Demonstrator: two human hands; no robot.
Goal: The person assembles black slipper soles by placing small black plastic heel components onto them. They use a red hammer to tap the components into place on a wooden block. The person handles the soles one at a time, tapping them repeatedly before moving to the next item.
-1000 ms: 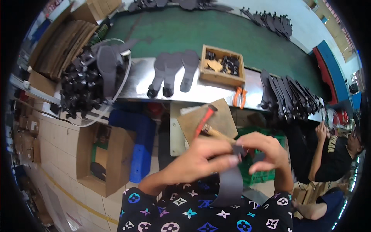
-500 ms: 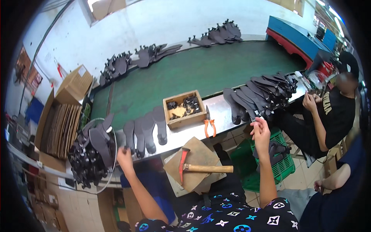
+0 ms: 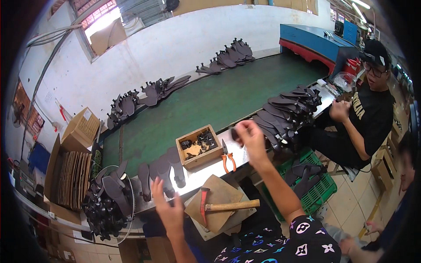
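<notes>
- Our left hand (image 3: 169, 210) hovers with fingers spread, holding nothing, just short of the flat dark soles (image 3: 162, 171) lying on the counter (image 3: 206, 168).
- Our right hand (image 3: 251, 136) is raised, fingers curled; we cannot tell whether it pinches anything.
- Between the hands lie orange pliers (image 3: 228, 158); nearer us, a hammer (image 3: 228, 206).
- The soles look light, thin and bendy; we judge an edge pinch best.
</notes>
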